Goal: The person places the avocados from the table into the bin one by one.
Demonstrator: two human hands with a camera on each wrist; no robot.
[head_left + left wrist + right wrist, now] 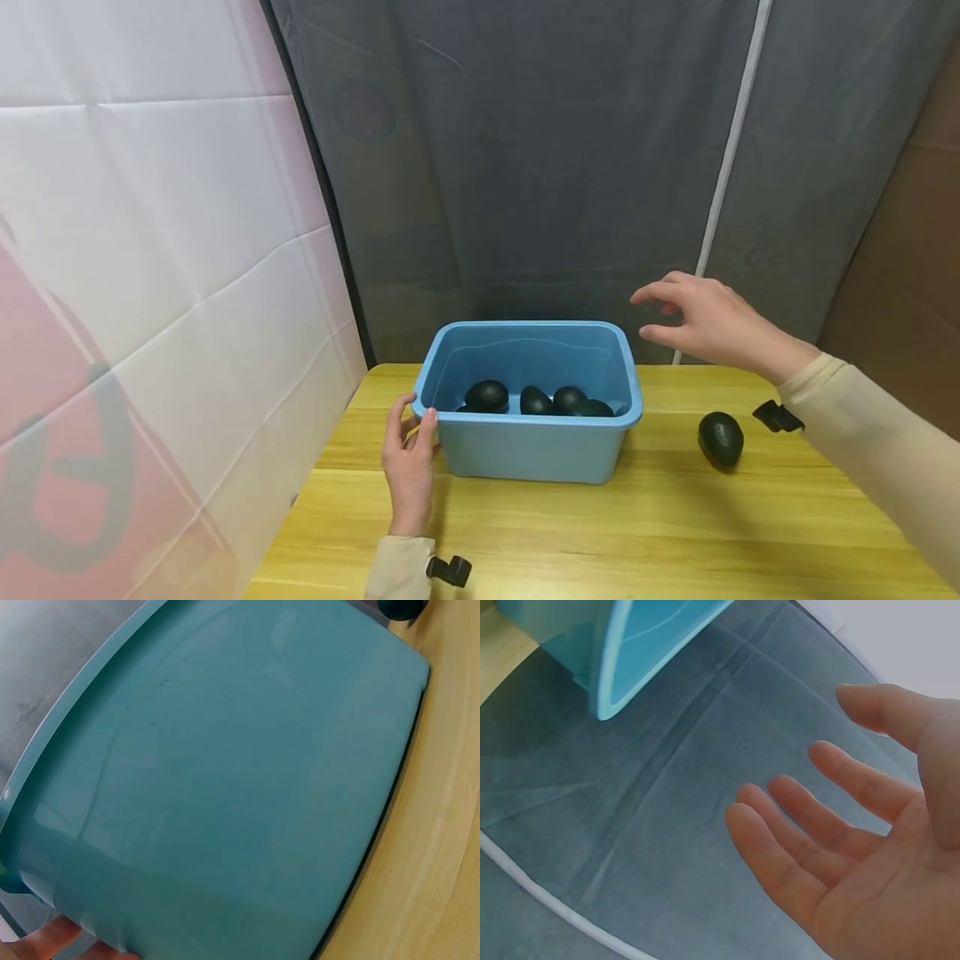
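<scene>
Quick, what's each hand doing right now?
Left hand: open, fingers resting against the blue tub's left corner, no firm grip.
Right hand: open, empty, in the air beyond the tub.

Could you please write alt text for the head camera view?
A left hand touches the corner of a blue bin holding dark avocados. The open right hand hovers above one avocado on the wooden table.
</scene>
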